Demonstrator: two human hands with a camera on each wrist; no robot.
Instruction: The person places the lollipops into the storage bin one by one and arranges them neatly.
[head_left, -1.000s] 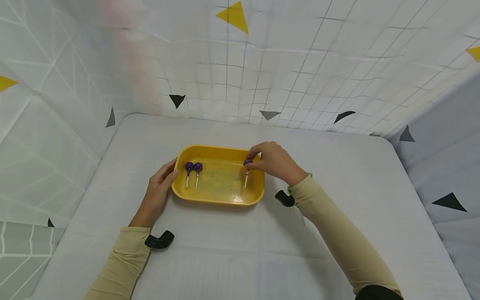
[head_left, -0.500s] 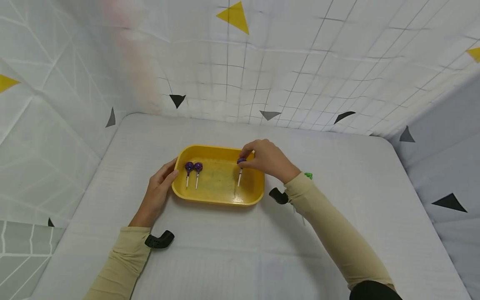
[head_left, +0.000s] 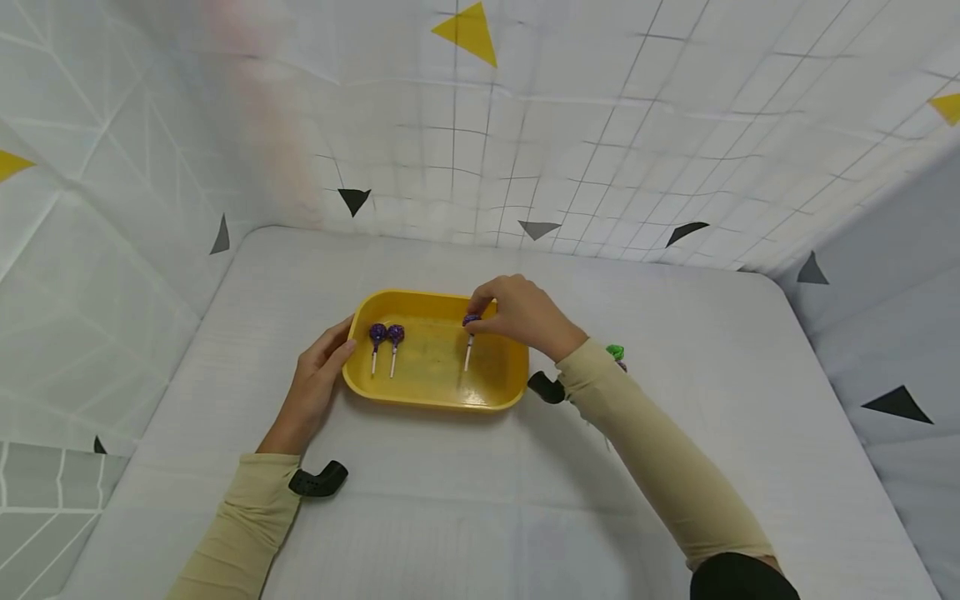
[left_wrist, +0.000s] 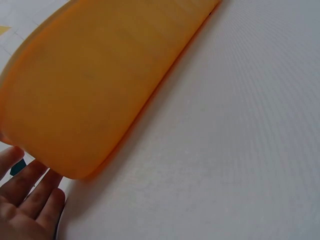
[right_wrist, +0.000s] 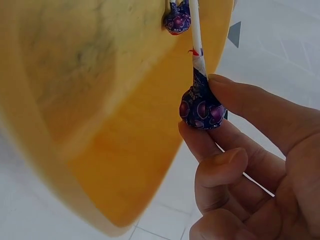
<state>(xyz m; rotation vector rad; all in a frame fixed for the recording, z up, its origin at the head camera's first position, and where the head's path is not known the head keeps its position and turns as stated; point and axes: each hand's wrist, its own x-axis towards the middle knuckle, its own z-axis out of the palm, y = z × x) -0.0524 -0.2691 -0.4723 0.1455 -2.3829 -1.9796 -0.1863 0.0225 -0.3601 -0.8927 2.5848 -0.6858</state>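
My right hand [head_left: 525, 312] pinches a purple-wrapped lollipop [right_wrist: 201, 107] by its head between thumb and fingertips. Its white stick points toward the near side, over the right half of a yellow tray [head_left: 427, 407]. Two more purple lollipops, a left one [head_left: 374, 350] and a right one [head_left: 393, 350], lie side by side in the tray's left part, heads toward the far side. At the tray's left end, my left hand [head_left: 311, 379] rests with extended fingers against the outer wall; the left wrist view shows the fingertips [left_wrist: 54, 180] right at it.
Partly hidden behind the right forearm, green-wrapped candy [head_left: 615, 351] lies on the white table [head_left: 420, 533], with thin sticks showing on the near side. White sheets with grid lines and coloured triangles [head_left: 468, 33] stand around the table.
My right hand has carried the pinched lollipop leftward over the tray, uncovering more of the green candy. The left hand, tray and two lying lollipops stay in place.
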